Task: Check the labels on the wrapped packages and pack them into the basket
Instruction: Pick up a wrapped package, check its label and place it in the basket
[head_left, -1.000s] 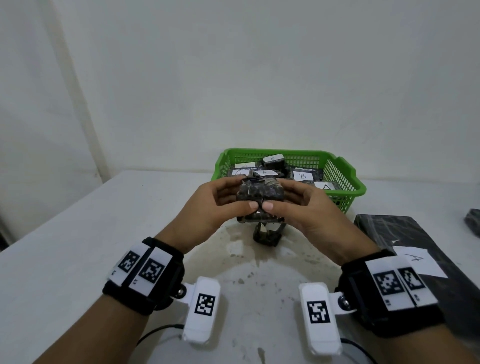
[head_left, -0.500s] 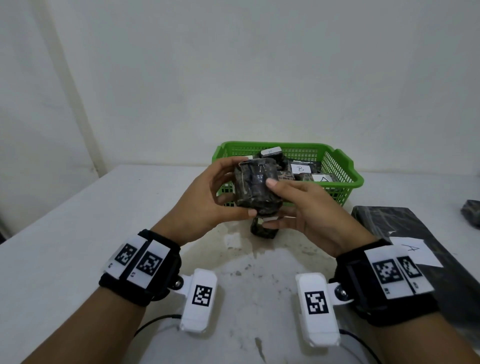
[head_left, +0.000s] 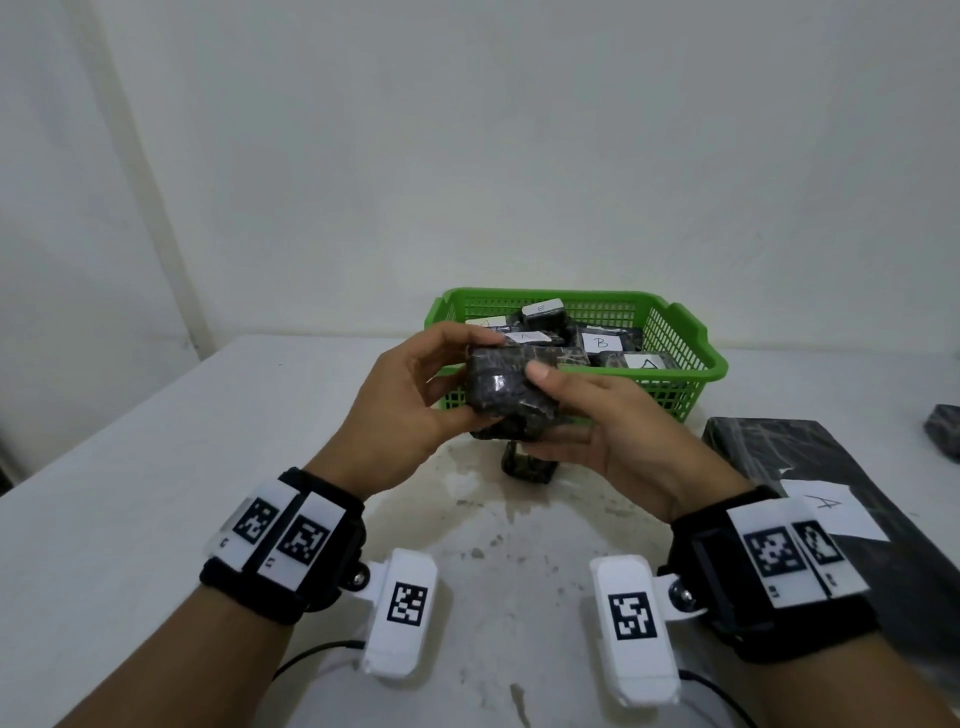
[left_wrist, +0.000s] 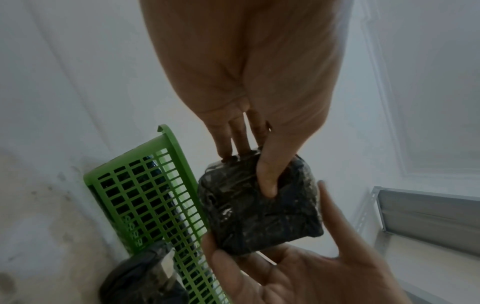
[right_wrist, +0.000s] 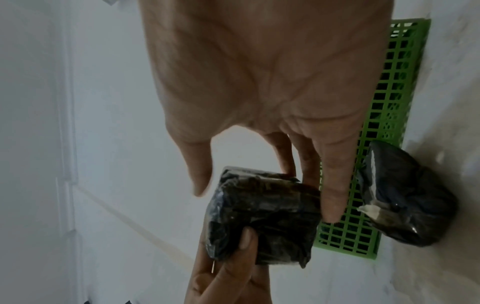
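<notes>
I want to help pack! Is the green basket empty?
No. The green basket already holds several wrapped packages, some with white labels showing.

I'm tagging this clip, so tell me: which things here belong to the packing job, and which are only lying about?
Job:
- wrapped package, held by left hand and right hand
- green basket of labelled packages
- small package on the table

Lying about:
- flat black bundle with an "A" slip
- dark item at far right

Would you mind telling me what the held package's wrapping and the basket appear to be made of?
The held package looks wrapped in thin, glossy dark plastic film: it crinkles and catches highlights. The contents cannot be seen. The basket looks like moulded green plastic, smooth and slightly shiny, with gridded walls.
</notes>
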